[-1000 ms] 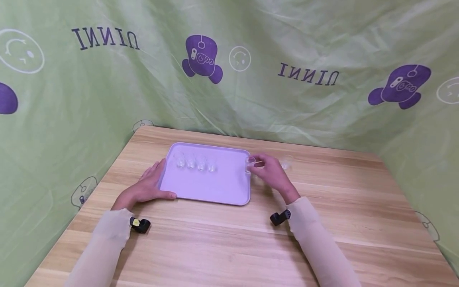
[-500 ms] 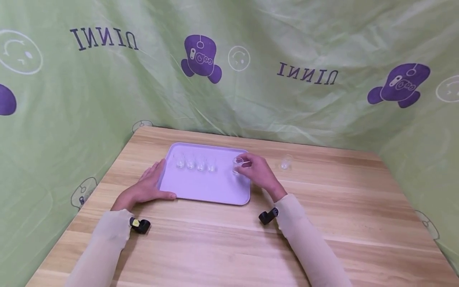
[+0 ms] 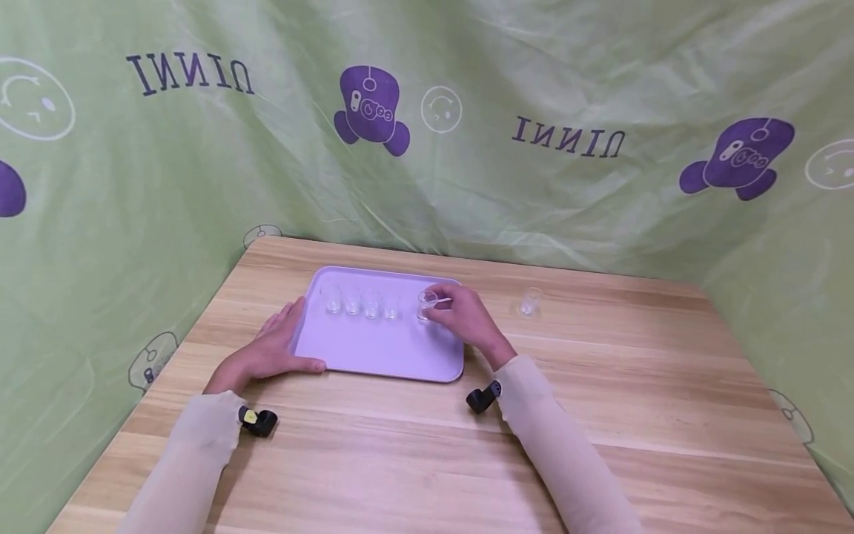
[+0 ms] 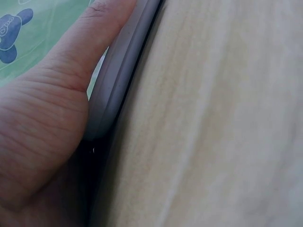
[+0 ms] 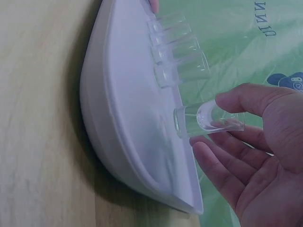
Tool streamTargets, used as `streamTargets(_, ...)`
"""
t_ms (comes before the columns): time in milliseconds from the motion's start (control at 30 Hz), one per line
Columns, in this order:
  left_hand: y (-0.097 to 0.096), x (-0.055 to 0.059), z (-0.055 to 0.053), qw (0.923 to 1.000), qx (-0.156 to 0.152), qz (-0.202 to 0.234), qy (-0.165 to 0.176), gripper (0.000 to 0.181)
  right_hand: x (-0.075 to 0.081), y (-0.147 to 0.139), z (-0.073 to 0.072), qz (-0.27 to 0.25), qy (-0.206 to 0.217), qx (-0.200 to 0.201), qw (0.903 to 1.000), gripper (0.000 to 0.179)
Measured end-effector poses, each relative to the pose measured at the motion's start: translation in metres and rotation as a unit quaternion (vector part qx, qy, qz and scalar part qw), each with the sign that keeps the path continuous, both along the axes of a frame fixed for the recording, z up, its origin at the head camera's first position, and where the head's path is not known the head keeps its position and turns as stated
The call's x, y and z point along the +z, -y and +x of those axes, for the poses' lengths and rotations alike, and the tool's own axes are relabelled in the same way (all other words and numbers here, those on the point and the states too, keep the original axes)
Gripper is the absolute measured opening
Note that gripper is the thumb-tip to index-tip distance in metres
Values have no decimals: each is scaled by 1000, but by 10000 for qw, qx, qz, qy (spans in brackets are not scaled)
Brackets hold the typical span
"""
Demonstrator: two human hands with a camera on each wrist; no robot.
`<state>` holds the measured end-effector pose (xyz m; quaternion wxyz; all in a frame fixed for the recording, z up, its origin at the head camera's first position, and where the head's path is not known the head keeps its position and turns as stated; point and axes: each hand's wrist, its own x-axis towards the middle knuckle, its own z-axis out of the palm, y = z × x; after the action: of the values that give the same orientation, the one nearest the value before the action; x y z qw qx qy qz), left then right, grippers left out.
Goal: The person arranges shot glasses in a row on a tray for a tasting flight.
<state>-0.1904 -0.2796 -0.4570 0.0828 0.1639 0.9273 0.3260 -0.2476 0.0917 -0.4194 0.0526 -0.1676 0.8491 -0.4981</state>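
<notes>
My left hand (image 3: 270, 348) lies along the left edge of a lilac tray (image 3: 373, 352), its fingers spread and the thumb on the front corner. In the left wrist view that thumb runs beside the tray's side wall (image 4: 120, 71). Between thumb and fingers, my right hand (image 3: 467, 315) pinches a small clear glass (image 5: 190, 122), held upright over the tray's right half. Its base is close over the tray surface in the right wrist view. To its left, several similar glasses (image 3: 371, 308) stand in a row across the tray.
One more clear glass (image 3: 530, 302) stands on the wooden table (image 3: 600, 356), right of the tray. A green printed curtain (image 3: 480, 193) hangs behind the table and along its sides. Each sleeve carries a small black camera (image 3: 482, 398) at the wrist.
My right hand has carried the glass leftward, from the tray's right rim in over the tray, closer to the row. My left hand has stayed at the tray's left edge.
</notes>
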Motion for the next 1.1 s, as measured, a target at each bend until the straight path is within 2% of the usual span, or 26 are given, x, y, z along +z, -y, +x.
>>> streamTargets(300, -2, 2, -2, 9998, 36, -132, 117, 138, -4, 11, -5, -217, -53, 149, 9996, 33)
streamTargets(533, -3, -1, 2, 9997, 56, -162, 163, 139, -11, 14, -3, -403, 258, 221, 9986, 31)
streamTargets(1100, -3, 3, 2, 10000, 54, 20, 10, 139, -8, 20, -5, -152, 188, 340, 9991, 34)
